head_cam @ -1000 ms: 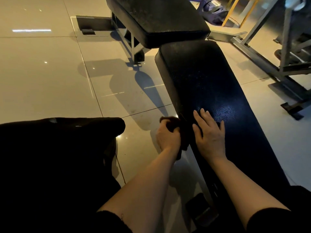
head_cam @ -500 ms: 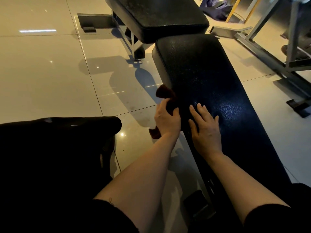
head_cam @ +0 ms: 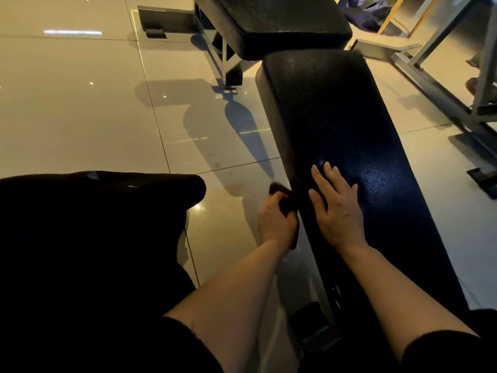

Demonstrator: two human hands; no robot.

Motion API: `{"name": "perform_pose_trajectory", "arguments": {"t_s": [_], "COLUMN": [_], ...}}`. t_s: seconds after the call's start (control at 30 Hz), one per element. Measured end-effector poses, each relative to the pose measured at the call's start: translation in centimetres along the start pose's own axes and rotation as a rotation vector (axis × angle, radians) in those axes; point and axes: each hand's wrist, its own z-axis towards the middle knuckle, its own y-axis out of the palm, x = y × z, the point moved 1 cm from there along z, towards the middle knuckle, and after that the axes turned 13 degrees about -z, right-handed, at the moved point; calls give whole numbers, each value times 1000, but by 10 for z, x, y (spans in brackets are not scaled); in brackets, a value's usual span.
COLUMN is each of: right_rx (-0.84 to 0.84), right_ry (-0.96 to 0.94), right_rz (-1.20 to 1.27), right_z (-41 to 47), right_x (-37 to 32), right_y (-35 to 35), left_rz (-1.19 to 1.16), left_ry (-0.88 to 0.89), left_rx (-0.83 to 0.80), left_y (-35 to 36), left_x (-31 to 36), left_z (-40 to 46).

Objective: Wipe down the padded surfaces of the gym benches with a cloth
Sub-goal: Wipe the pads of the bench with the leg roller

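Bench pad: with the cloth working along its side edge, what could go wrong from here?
1. The left hand grips the dark cloth against the side of the bench pad; the top may get skipped.
2. The right hand lies flat on the top, so that patch could stay unwiped.
3. The cloth's loose end hangs beside the frame below and might snag.

A long black padded bench [head_cam: 347, 135] runs from the lower right of the frame up toward the top centre, its grainy surface catching a blue sheen mid-frame. The right hand [head_cam: 336, 208] lies flat on the pad, fingers straight. Against the pad's left edge, the left hand [head_cam: 277, 222] presses a dark cloth [head_cam: 282, 196]. Beneath, a glossy tiled floor [head_cam: 80, 117] carries the bench's shadow.
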Motion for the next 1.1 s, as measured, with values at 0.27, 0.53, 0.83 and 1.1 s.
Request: {"name": "perform_pose_trajectory", "arguments": {"t_s": [0.27,0.53,0.83,1.1], "right_rx": [-105,-159,-139,-91], "right_ry": [26,16,61,55], "right_rz": [39,77,97,112], "right_z": [2,-26,-29,-29], "right_x": [-3,16,12,12], "right_y": [-10,-25,-17,-11], "left_rz": [-73,-127,15,-5], "left_ry": [196,-5,127,259], "left_rx": [135,55,-98,113], "left_y": [0,-5,3,6], "left_x": [41,20,-9,18], "left_z": [24,-5,-36,-20]}}
